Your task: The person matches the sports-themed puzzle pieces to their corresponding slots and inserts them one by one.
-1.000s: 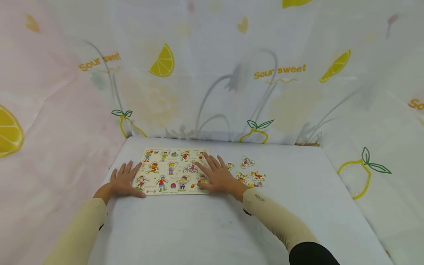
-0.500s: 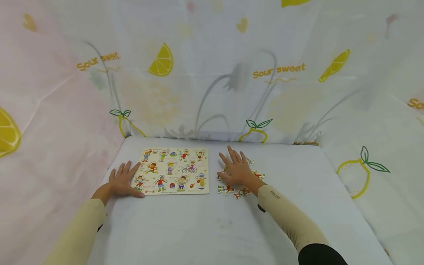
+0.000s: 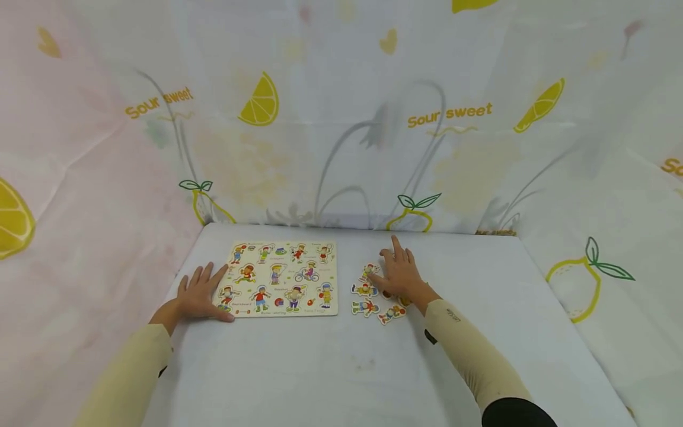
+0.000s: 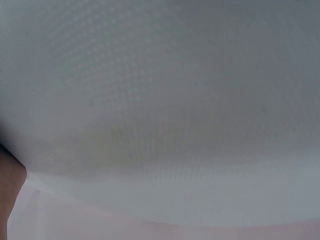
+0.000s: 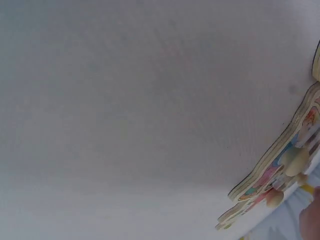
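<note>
A flat picture puzzle board (image 3: 288,290) with printed children playing sports lies on the white table. My left hand (image 3: 198,295) rests with spread fingers at its left edge, thumb along the lower left corner. My right hand (image 3: 402,276) is over a group of loose wooden puzzle pieces (image 3: 365,306) right of the board. Its index finger points toward the back and its thumb reaches left over the pieces; some pieces are hidden beneath it. In the right wrist view, knobbed pieces (image 5: 275,170) lie at the right edge, with a bit of the hand (image 5: 310,220) beside them.
The white-covered table (image 3: 299,367) ends at a fabric backdrop (image 3: 341,148) printed with lemons, which also hangs on both sides. The left wrist view shows mostly white cloth (image 4: 175,125).
My right hand has moved off the board's right side, rightward to the loose pieces, and its fingers have drawn in from a wide spread. The left hand stays at the board's edge.
</note>
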The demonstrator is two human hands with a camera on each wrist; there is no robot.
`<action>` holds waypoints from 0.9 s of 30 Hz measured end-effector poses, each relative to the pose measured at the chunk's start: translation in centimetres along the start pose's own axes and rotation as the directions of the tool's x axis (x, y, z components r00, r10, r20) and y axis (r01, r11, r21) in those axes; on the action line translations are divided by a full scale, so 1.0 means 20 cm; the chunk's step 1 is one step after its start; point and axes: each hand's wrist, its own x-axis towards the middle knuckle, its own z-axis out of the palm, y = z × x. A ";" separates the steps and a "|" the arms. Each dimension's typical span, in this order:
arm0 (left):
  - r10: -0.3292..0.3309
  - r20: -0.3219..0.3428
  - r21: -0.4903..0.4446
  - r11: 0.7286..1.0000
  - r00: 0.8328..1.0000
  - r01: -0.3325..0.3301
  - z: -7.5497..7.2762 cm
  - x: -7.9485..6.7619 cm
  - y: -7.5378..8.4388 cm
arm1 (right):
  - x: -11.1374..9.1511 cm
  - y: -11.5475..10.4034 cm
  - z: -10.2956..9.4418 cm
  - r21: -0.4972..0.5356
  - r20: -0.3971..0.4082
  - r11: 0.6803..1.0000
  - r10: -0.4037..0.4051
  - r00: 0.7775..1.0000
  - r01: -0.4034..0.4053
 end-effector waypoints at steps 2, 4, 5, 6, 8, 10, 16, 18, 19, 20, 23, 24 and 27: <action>0.000 -0.001 -0.007 1.000 1.000 0.000 0.01 -0.01 0.00 | 0.00 0.00 0.01 0.040 0.013 0.999 0.014 1.000 -0.014; 0.001 -0.003 -0.020 1.000 1.000 -0.001 0.01 -0.02 0.01 | 0.01 -0.01 0.02 0.053 0.029 0.998 0.028 0.999 -0.030; -0.001 -0.003 -0.026 1.000 1.000 0.001 0.01 -0.02 0.02 | 0.02 -0.01 0.03 0.052 0.028 0.998 0.032 0.999 -0.033; 0.001 -0.006 -0.033 0.999 1.000 -0.001 0.01 -0.03 0.02 | 0.02 -0.01 0.04 0.051 0.017 0.998 0.026 1.000 -0.027; 0.006 -0.008 -0.045 0.999 1.000 -0.007 -0.01 -0.04 0.03 | 0.03 -0.04 0.05 0.065 -0.008 0.998 0.017 1.000 -0.017; 0.006 -0.014 -0.048 0.999 1.000 -0.007 -0.02 -0.04 0.05 | 0.04 -0.06 0.05 0.068 -0.029 0.998 0.018 0.999 -0.016; 0.003 -0.016 -0.046 0.999 1.000 -0.004 -0.04 -0.04 0.07 | 0.06 -0.12 0.02 0.065 -0.003 0.995 0.071 0.997 -0.071; 0.006 -0.014 -0.042 0.999 1.000 -0.006 -0.05 -0.03 0.07 | 0.07 -0.14 0.02 0.067 0.005 0.994 0.086 0.996 -0.086; 0.004 -0.012 -0.035 0.999 1.000 -0.005 -0.05 -0.03 0.07 | 0.07 -0.14 0.01 0.059 0.007 0.994 0.092 0.996 -0.092; 0.003 -0.009 -0.029 1.000 1.000 -0.004 -0.05 -0.03 0.06 | 0.07 -0.14 0.01 0.058 0.005 0.993 0.098 0.995 -0.099; 0.001 0.005 -0.031 1.000 1.000 -0.001 -0.05 -0.02 0.06 | 0.07 -0.15 0.02 0.076 -0.015 0.992 0.105 0.994 -0.103; 0.004 0.009 -0.041 0.999 1.000 -0.003 -0.05 -0.02 0.06 | 0.06 -0.15 0.02 0.081 -0.021 0.991 0.108 0.994 -0.106; -0.008 0.022 -0.049 0.999 1.000 0.009 -0.05 -0.04 0.07 | 0.05 -0.16 0.04 0.113 -0.043 0.987 0.120 0.992 -0.114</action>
